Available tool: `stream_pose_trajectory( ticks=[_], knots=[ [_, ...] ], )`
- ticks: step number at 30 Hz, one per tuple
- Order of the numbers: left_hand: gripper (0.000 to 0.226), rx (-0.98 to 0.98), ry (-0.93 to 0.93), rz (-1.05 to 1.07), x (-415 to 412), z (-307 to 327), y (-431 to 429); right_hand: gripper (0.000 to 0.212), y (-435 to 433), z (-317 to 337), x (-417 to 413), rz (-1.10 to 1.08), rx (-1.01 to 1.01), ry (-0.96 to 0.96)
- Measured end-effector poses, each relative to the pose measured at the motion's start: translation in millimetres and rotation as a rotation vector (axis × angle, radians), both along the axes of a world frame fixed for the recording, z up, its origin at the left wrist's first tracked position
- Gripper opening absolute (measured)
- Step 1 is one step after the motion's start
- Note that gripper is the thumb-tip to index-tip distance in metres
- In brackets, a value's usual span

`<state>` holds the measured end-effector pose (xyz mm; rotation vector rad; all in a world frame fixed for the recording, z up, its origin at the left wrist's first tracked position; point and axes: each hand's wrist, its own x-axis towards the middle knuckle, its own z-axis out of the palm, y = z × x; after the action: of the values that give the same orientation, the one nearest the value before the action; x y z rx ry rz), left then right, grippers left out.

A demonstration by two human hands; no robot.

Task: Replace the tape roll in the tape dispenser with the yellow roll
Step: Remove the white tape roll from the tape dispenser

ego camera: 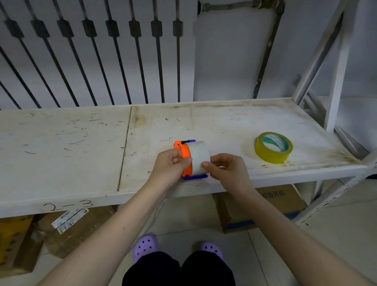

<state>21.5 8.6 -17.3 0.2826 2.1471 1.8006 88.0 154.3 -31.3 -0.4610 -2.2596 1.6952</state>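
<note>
An orange tape dispenser (185, 152) with blue parts stands near the front edge of the white shelf (68, 146). A white tape roll (199, 154) sits in it. My left hand (171, 164) grips the orange side of the dispenser. The fingers of my right hand (225, 169) pinch the white roll from the right. The yellow tape roll (273, 150) lies flat on the shelf to the right, apart from both hands.
A white upright post (336, 87) and slanted braces of the rack stand at the right end of the shelf. A radiator (89, 43) and a pipe (267, 51) run behind. Cardboard boxes (268, 204) sit on the floor under the shelf.
</note>
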Motion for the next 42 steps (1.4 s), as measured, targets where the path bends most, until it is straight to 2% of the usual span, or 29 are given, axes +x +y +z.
stream_pose_trajectory(
  ticks=[4, 7, 9, 13, 18, 21, 23, 26, 31, 37, 40, 42],
  knots=[
    [0.010, -0.002, 0.016, 0.002, 9, 5, -1, 0.008, -2, 0, 6, -0.012, 0.027, 0.025],
    [0.013, 0.085, -0.001, 0.038, 13, 10, -1, 0.033, -1, -1, 10, 0.005, 0.039, -0.012],
    [0.011, 0.159, -0.026, 0.046, 16, 20, -1, 0.039, 1, -3, 13, 0.008, 0.026, -0.066],
    [0.012, 0.245, -0.019, 0.001, 16, 43, -2, 0.030, 4, -9, 20, 0.000, -0.048, -0.085],
    [0.014, 0.223, 0.054, -0.057, 25, 51, -3, 0.035, 6, -5, 25, 0.001, 0.061, -0.044],
    [0.018, 0.161, 0.140, -0.078, 30, 48, -4, 0.041, 6, 7, 30, 0.038, 0.089, 0.065],
    [0.018, 0.121, 0.182, -0.095, 34, 46, -3, 0.035, 5, 18, 35, 0.036, 0.098, 0.151],
    [0.011, 0.080, 0.209, -0.120, 40, 43, -1, 0.016, 3, 29, 41, -0.014, 0.176, 0.183],
    [0.007, 0.058, 0.259, -0.121, 43, 42, -1, 0.011, 5, 31, 47, -0.006, 0.206, 0.170],
    [0.012, 0.137, 0.148, -0.093, 44, 40, -1, 0.010, 3, 31, 50, 0.016, 0.130, 0.164],
    [0.017, 0.139, 0.134, -0.049, 45, 37, 2, 0.013, 1, 27, 49, -0.005, 0.198, 0.130],
    [0.020, 0.112, 0.156, -0.058, 44, 34, 2, 0.025, 1, 26, 47, 0.009, 0.245, 0.145]
  ],
)
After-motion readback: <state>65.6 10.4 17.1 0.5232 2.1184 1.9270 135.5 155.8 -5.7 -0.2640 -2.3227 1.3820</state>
